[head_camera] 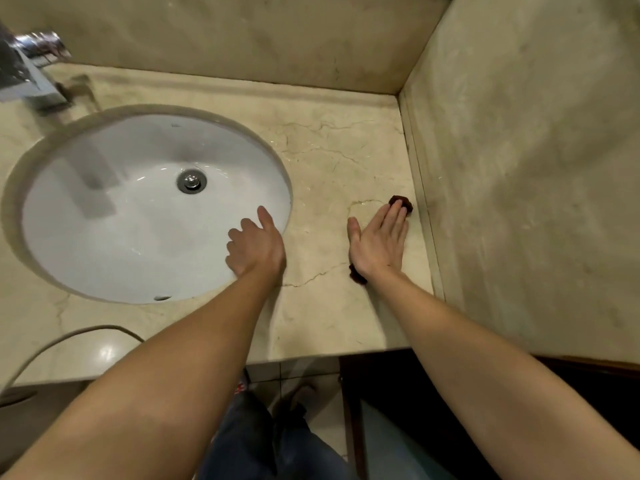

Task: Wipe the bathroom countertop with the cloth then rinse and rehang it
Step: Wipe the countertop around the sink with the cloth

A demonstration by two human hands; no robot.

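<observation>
We think the cloth (401, 203) could slip out from under our right hand (379, 242), because we only press down on it and do not grab it. It could also bunch up against the wall (519, 202) and miss the edge there. Our right hand is flat, with the fingers together and the thumb out. It lies on top of the dark cloth, which peeks out at the fingertips and at the wrist, on the countertop (329, 157) near the wall. Our left hand (254, 245) is loosely curled and holds nothing. It rests at the rim of the sink (104, 209).
</observation>
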